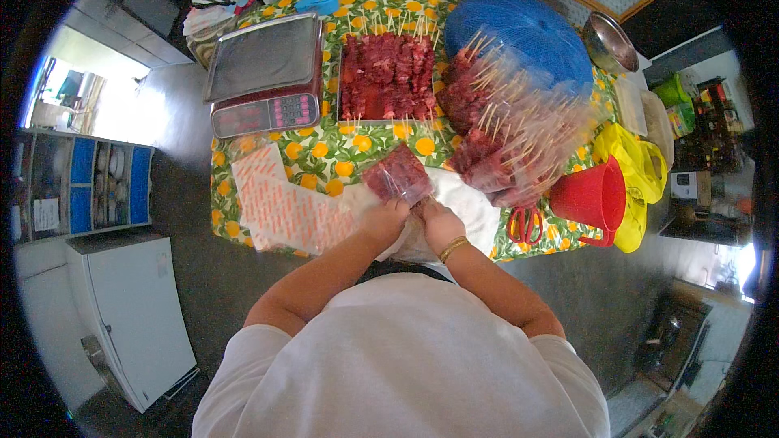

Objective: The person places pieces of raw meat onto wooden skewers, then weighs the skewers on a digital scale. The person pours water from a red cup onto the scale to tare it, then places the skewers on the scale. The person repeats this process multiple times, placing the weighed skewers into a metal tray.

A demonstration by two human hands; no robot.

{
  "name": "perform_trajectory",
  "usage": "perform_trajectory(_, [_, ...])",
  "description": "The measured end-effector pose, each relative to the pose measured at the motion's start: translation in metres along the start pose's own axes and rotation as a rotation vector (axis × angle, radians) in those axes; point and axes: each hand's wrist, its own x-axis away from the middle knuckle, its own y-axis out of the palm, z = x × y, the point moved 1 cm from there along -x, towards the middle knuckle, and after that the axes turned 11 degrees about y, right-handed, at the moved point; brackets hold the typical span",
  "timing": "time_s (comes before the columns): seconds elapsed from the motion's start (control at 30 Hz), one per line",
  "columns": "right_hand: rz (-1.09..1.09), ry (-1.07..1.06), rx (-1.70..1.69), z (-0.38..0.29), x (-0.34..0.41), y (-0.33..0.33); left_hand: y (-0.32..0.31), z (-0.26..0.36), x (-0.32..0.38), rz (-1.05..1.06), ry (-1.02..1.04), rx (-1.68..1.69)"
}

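A clear plastic bag of red meat skewers (398,175) is held near the table's front edge. My left hand (387,219) grips its near left corner. With a gold bracelet at the wrist, my right hand (440,223) closes around the bag's near end, where the stick ends show. How the fingers sit on the plastic is partly hidden. Beneath the hands lies a white cloth (468,201). Beyond the bag, raw meat skewers (389,76) lie side by side in a tray. Several bagged bundles of skewers (517,134) are heaped to the right.
Printed plastic bags (292,201) lie at left, below a digital scale (265,73). Right of the hands are red-handled scissors (524,225), a red plastic jug (587,204) and a yellow plastic bag (633,176). A blue mesh dome (517,30) and a metal bowl (611,42) stand behind.
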Motion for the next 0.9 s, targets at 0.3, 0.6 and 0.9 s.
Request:
perform_trajectory(0.3, [-0.33,0.158,0.338,0.0,-0.023,-0.022,-0.002,0.002,-0.002,0.011,0.0,0.0])
perform_trajectory(0.6, [0.103,0.395,-0.14,0.004,-0.154,-0.058,-0.001,0.011,-0.001,0.102,-0.061,-0.015])
perform_trajectory(0.9, [0.043,0.386,-0.111,0.041,-0.216,-0.022,-0.019,0.01,0.007,0.102,-0.045,-0.016])
